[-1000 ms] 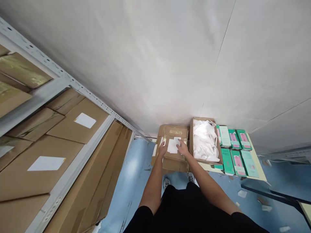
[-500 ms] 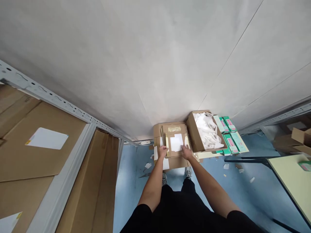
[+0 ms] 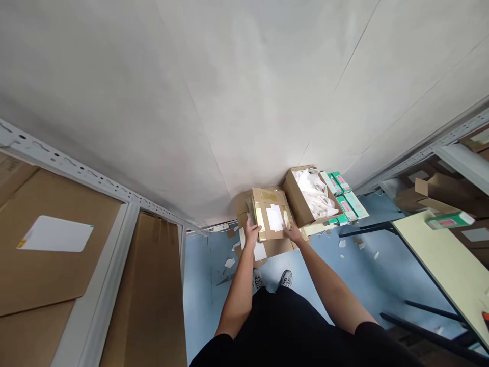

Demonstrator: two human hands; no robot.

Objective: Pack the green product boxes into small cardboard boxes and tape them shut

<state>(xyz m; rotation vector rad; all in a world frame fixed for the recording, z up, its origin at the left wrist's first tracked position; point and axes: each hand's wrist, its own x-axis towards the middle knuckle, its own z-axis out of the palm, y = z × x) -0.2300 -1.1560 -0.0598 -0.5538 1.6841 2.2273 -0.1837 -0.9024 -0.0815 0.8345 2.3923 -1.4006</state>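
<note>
A taped brown cardboard box [image 3: 272, 205] with white labels on top rests on a larger carton [image 3: 273, 247] by the wall. My left hand [image 3: 252, 234] grips its near left edge, fingers curled over it. At the near right corner my right hand [image 3: 294, 233] holds the same box. Both arms reach down and forward from my black-clad body.
An open carton of white packets [image 3: 314, 192] and green-and-pink boxes [image 3: 346, 198] sit on a low cream table to the right. Metal shelving with big cartons [image 3: 49, 244] fills the left. A cream table [image 3: 445, 255] with a green box [image 3: 449, 220] is at right. Paper scraps litter the blue floor.
My hands slid from the label on top of the box to its near edges and took hold. The view swung right, showing the cream table and right shelving.
</note>
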